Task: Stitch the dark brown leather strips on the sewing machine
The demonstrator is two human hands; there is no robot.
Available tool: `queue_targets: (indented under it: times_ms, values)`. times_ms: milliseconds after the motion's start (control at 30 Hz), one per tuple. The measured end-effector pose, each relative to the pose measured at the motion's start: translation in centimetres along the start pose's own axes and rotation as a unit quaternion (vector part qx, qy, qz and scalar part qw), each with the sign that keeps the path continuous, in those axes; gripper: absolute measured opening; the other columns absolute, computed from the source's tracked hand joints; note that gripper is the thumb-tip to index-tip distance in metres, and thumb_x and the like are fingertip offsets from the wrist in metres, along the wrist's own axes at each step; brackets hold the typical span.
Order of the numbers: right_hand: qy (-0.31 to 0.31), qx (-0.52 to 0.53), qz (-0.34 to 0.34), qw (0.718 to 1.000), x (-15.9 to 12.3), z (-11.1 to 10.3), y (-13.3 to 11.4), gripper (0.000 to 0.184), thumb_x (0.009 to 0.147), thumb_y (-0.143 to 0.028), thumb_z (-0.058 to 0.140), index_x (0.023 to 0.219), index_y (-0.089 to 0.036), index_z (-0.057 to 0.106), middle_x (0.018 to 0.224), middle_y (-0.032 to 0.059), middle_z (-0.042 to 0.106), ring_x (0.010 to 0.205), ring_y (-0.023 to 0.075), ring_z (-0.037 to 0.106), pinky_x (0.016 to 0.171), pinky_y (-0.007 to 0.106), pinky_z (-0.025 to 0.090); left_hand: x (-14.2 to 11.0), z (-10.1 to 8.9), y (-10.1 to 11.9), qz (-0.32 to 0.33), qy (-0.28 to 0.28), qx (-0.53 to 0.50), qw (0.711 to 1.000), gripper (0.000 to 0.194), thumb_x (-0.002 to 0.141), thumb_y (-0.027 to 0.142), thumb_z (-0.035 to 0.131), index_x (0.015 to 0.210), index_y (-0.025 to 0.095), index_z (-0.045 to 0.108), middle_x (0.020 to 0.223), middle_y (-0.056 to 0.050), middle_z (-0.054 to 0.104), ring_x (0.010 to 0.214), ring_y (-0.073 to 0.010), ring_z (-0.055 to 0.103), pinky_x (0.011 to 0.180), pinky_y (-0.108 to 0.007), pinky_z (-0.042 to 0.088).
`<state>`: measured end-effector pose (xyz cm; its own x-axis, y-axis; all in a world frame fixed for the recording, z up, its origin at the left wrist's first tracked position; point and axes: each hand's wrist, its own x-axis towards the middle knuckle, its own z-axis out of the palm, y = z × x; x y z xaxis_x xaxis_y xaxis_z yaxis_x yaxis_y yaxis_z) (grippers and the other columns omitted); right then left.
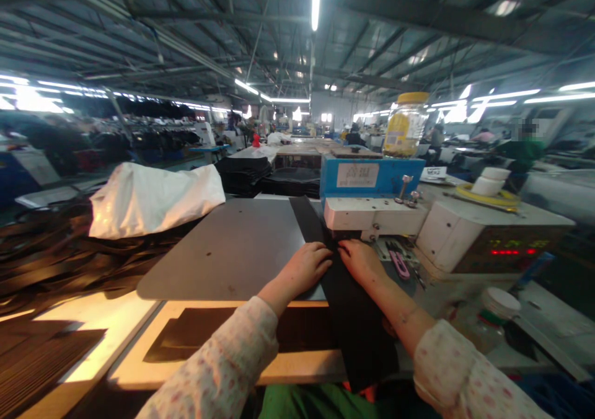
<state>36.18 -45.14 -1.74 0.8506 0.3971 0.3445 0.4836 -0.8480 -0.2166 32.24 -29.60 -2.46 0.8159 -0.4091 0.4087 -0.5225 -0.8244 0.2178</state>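
A long black fabric strip (356,320) runs over the front edge of the work surface, past the machine head and away behind it. My left hand (300,269) is closed on the strip's left side, its fingers bent and together. On the opposite edge, just below the white machine head (367,214), my right hand (363,263) holds the strip with closed fingers. Its fingertips are partly hidden against the dark fabric. Under the strip and to its left lies a grey metal plate (232,251). Pink-handled thread snips (398,263) lie right of my right hand.
Brown strips (69,258) and a white cloth bag (153,199) lie at left. Black piles (244,174) stand behind the plate. A control box (483,239) with red digits and a lidded jar (499,307) are at right. A yellow-lidded jar (406,127) tops the machine.
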Motion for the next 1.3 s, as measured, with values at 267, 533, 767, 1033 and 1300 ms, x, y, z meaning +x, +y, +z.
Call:
queue_targets:
  times_ms: [267,533,767,1033,1300]
  values:
    - [-0.009,-0.009,0.008,1.000,0.0,-0.1,-0.1,0.027,0.082,-0.022,0.041,0.099,-0.016,0.062,0.097,0.0079,0.064,0.086,0.0174,0.059,0.074,0.025,0.041,-0.1,-0.1,-0.1,-0.002,0.003,-0.003,1.000,0.026,0.085,0.027,0.044,0.104,0.016,0.058,0.108,-0.008,0.056,0.100,-0.0185,0.051,0.090,-0.031,0.041]
    - [-0.011,-0.013,0.004,1.000,0.0,-0.1,0.0,0.026,0.083,-0.022,0.041,0.099,-0.017,0.061,0.097,0.0073,0.064,0.086,0.0164,0.058,0.075,0.024,0.041,0.2,-0.1,-0.1,-0.001,-0.010,-0.009,1.000,0.027,0.085,0.027,0.044,0.104,0.015,0.058,0.108,-0.008,0.055,0.100,-0.0183,0.050,0.090,-0.030,0.041]
    - [-0.012,-0.010,0.002,1.000,0.0,-0.1,0.0,0.026,0.083,-0.022,0.041,0.098,-0.017,0.061,0.097,0.0076,0.064,0.086,0.0164,0.058,0.075,0.024,0.041,0.4,-0.4,-0.3,-0.001,-0.024,-0.012,1.000,0.027,0.084,0.027,0.045,0.105,0.014,0.057,0.109,-0.010,0.055,0.102,-0.0187,0.050,0.092,-0.030,0.040]
    - [-0.009,-0.004,-0.001,1.000,0.1,0.1,0.0,0.027,0.083,-0.021,0.039,0.099,-0.017,0.061,0.097,0.0072,0.064,0.086,0.0160,0.058,0.075,0.024,0.041,0.7,-0.7,-0.7,0.005,-0.048,-0.020,0.999,0.032,0.083,0.032,0.047,0.107,0.015,0.056,0.113,-0.010,0.052,0.106,-0.0194,0.047,0.095,-0.031,0.037]
    - [-0.012,-0.015,0.000,1.000,0.2,0.0,-0.1,0.025,0.084,-0.021,0.039,0.094,-0.017,0.061,0.094,0.0073,0.064,0.085,0.0164,0.059,0.074,0.025,0.041,1.4,-1.2,-1.5,-0.007,-0.080,-0.035,0.996,0.033,0.078,0.029,0.049,0.109,0.018,0.055,0.114,-0.008,0.051,0.106,-0.0196,0.047,0.095,-0.031,0.037]
